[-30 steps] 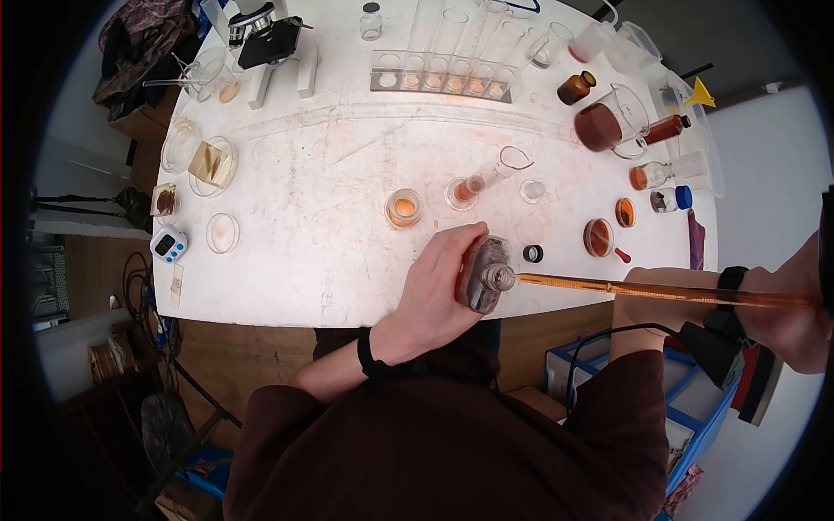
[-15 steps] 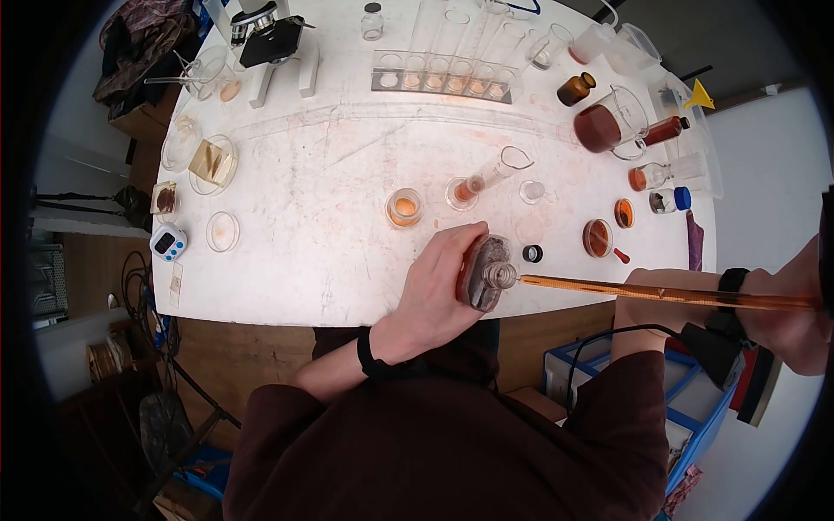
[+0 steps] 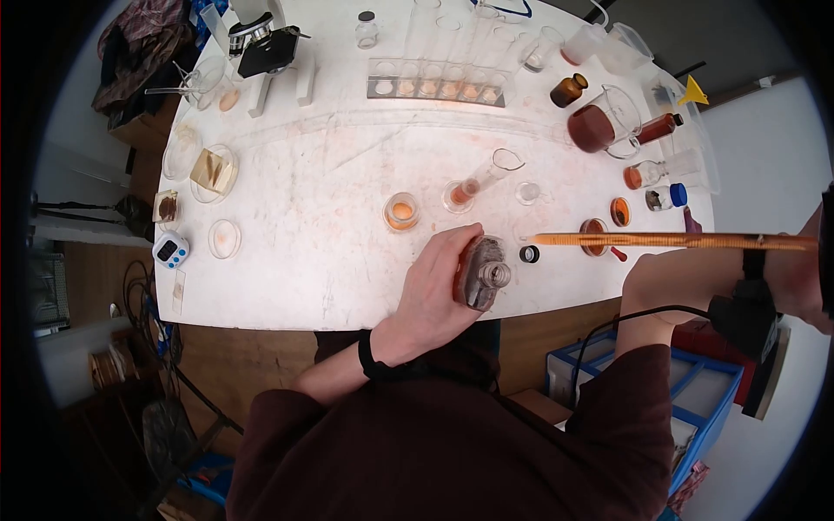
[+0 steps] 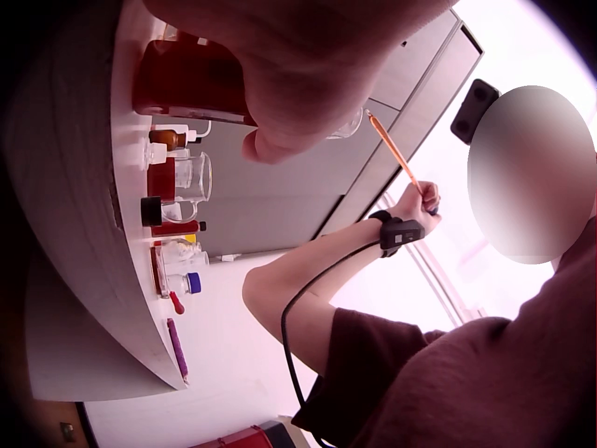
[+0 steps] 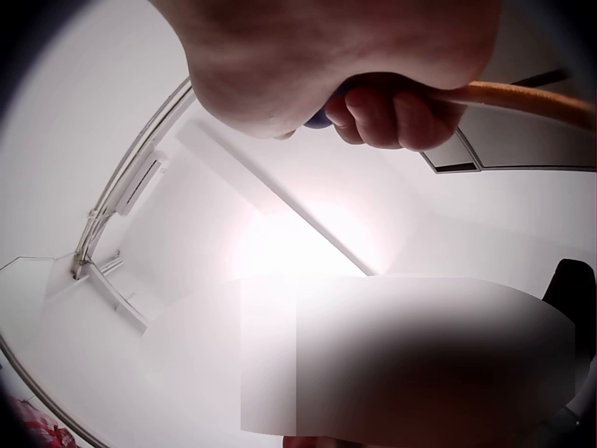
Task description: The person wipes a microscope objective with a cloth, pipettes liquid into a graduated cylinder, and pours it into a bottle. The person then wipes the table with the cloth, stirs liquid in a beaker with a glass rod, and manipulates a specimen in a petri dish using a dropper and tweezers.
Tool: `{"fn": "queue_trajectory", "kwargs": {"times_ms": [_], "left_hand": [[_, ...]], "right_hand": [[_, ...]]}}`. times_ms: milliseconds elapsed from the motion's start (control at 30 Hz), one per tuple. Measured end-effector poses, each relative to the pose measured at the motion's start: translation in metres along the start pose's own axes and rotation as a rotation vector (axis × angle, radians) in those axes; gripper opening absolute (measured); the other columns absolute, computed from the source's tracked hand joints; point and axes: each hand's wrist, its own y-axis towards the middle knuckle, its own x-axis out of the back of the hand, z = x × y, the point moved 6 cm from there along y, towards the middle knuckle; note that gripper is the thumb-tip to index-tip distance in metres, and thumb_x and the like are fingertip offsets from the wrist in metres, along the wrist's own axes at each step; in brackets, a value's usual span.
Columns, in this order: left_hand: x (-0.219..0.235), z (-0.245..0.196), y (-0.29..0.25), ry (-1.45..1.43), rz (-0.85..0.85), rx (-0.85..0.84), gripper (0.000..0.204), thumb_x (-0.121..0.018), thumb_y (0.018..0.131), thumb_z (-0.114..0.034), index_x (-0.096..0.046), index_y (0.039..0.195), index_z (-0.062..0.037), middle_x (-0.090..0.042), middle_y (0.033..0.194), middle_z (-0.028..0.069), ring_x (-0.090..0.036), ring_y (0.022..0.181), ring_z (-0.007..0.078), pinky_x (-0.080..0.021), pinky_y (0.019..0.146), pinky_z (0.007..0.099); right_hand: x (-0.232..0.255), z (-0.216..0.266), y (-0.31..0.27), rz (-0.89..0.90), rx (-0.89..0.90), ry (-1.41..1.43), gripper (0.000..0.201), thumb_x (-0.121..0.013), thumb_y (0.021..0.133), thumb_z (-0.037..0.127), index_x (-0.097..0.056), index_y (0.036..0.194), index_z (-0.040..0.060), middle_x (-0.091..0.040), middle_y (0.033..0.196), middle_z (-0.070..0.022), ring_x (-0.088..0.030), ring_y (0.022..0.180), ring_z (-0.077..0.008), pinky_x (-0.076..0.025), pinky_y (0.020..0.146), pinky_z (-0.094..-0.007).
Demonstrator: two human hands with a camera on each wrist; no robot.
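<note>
My left hand (image 3: 426,300) grips a glass bottle (image 3: 472,282) of red-brown liquid at the table's front edge; its mouth has no cap on it. In the left wrist view the bottle stands low by that hand. Raised at the right, my right hand (image 4: 417,203) holds a long graduated pipette (image 3: 660,240) filled with orange liquid, its tip apart from the bottle mouth. A dark blue piece (image 5: 322,117) shows under the curled fingers in the right wrist view. Beside the bottle lies a small black cap (image 3: 529,253).
A measuring cylinder (image 3: 480,181) and a small jar (image 3: 401,213) with orange contents stand beyond the bottle. Farther back are a test tube rack (image 3: 434,91) and a microscope (image 3: 265,48). At the right are a beaker (image 3: 595,128) of red liquid and petri dishes (image 3: 593,237).
The pipette has moved up and away from the bottle mouth, with the right hand rising. The left hand keeps its grip on the bottle.
</note>
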Motion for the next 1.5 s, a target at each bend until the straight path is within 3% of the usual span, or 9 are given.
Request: {"fn": "queue_trajectory", "kwargs": {"times_ms": [133,567,667,967,1100,1167,1333,1400,1500], "left_hand": [[-0.001,0.0,0.001,0.004,0.01,0.009,0.069,-0.087,0.082,-0.011,-0.052,0.142,-0.0032,-0.063,0.124,0.0166,-0.068,0.108,0.0326,-0.055,0.094,0.04],[-0.003,-0.001,0.0,0.024,0.014,-0.006,0.071,-0.086,0.083,-0.009,-0.05,0.144,-0.0021,-0.063,0.127,0.0169,-0.068,0.11,0.0316,-0.055,0.095,0.0398],[-0.003,-0.001,-0.001,0.032,0.018,-0.003,0.071,-0.086,0.083,-0.009,-0.05,0.144,-0.0019,-0.063,0.127,0.0171,-0.068,0.11,0.0318,-0.055,0.095,0.0398],[-0.003,-0.002,-0.001,0.022,0.025,0.003,0.072,-0.087,0.083,-0.008,-0.05,0.144,-0.0018,-0.064,0.128,0.0179,-0.068,0.111,0.0323,-0.056,0.095,0.0403],[-0.004,-0.001,-0.001,0.009,0.019,-0.006,0.073,-0.087,0.082,-0.008,-0.049,0.144,-0.0018,-0.064,0.127,0.0178,-0.068,0.11,0.0325,-0.056,0.095,0.0405],[-0.004,-0.001,-0.001,0.006,0.019,-0.01,0.073,-0.087,0.082,-0.008,-0.049,0.144,-0.0017,-0.064,0.127,0.0178,-0.068,0.109,0.0325,-0.056,0.094,0.0405],[-0.004,-0.002,-0.001,0.009,0.025,-0.007,0.073,-0.086,0.082,-0.007,-0.049,0.145,-0.0007,-0.063,0.128,0.0179,-0.068,0.11,0.0319,-0.056,0.094,0.0405],[-0.005,-0.001,-0.002,0.012,0.028,-0.001,0.072,-0.086,0.083,-0.007,-0.049,0.145,-0.0005,-0.063,0.128,0.0179,-0.068,0.11,0.0318,-0.056,0.095,0.0404],[-0.005,-0.001,-0.002,0.008,0.034,0.01,0.072,-0.086,0.083,-0.007,-0.049,0.144,-0.0001,-0.063,0.129,0.0178,-0.068,0.11,0.0313,-0.055,0.095,0.0402]], "right_hand": [[0.021,0.005,0.014,-0.002,-0.013,0.023,0.072,-0.033,0.101,0.084,-0.054,0.091,0.0157,-0.036,0.062,0.0061,-0.029,0.053,-0.0104,-0.03,0.051,-0.0279],[0.037,-0.053,0.024,-0.071,-0.063,-0.145,0.07,-0.027,0.105,0.08,-0.052,0.089,0.0156,-0.032,0.065,0.0049,-0.026,0.054,-0.0128,-0.028,0.05,-0.0316],[0.029,-0.066,0.026,-0.052,-0.064,0.147,0.07,-0.026,0.106,0.079,-0.05,0.084,0.0166,-0.032,0.064,0.0051,-0.028,0.054,-0.0124,-0.028,0.051,-0.0308],[0.069,-0.056,0.031,0.001,0.042,-0.433,0.059,-0.041,0.114,0.057,-0.057,0.127,0.0019,-0.042,0.071,0.0033,-0.038,0.055,-0.0067,-0.033,0.054,-0.0219],[0.061,-0.086,0.02,-0.261,0.083,-0.143,0.04,-0.045,0.116,0.044,-0.054,0.119,0.005,-0.035,0.072,0.0043,-0.033,0.055,-0.0068,-0.031,0.054,-0.0224],[0.05,-0.092,0.027,0.026,0.011,-0.431,0.047,-0.043,0.116,0.049,-0.055,0.122,0.004,-0.036,0.072,0.0043,-0.034,0.055,-0.0066,-0.031,0.054,-0.0227],[0.058,-0.117,0.024,-0.179,-0.027,-0.051,0.051,-0.041,0.115,0.054,-0.055,0.118,0.0051,-0.037,0.072,0.0047,-0.035,0.055,-0.007,-0.032,0.054,-0.0224],[0.047,-0.123,0.027,0.03,-0.044,-0.258,0.044,-0.043,0.116,0.047,-0.053,0.116,0.0042,-0.037,0.071,0.004,-0.035,0.055,-0.0072,-0.033,0.053,-0.0221],[0.042,-0.124,0.027,0.028,-0.039,-0.266,0.044,-0.043,0.116,0.047,-0.053,0.116,0.0043,-0.037,0.071,0.004,-0.035,0.055,-0.0072,-0.033,0.053,-0.0222]]}}
